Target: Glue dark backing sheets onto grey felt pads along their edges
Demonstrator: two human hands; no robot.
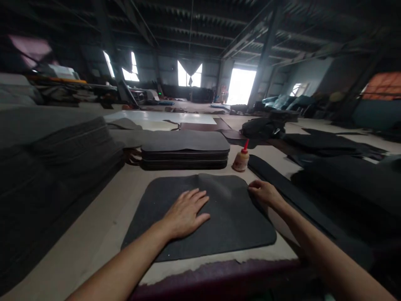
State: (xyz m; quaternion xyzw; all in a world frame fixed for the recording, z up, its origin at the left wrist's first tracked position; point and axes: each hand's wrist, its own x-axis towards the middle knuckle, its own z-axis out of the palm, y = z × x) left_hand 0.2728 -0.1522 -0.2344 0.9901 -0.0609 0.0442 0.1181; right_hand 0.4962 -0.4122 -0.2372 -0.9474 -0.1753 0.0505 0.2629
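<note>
A dark grey felt mat (232, 225) with rounded corners lies flat on the table (103, 221) in front of me. My left hand (186, 213) rests on its middle, palm down, fingers stretched out flat. At the mat's right edge my right hand (265, 192) has its fingers curled and pinched on the mat's edge. A slight ridge runs down the mat's upper middle.
Behind the mat sits a stack of similar mats (184, 150), with a small glue bottle (241, 159) with a red nozzle to its right. A tall pile of dark material (62, 154) fills the left. Dark strips and sheets (338, 175) lie at the right.
</note>
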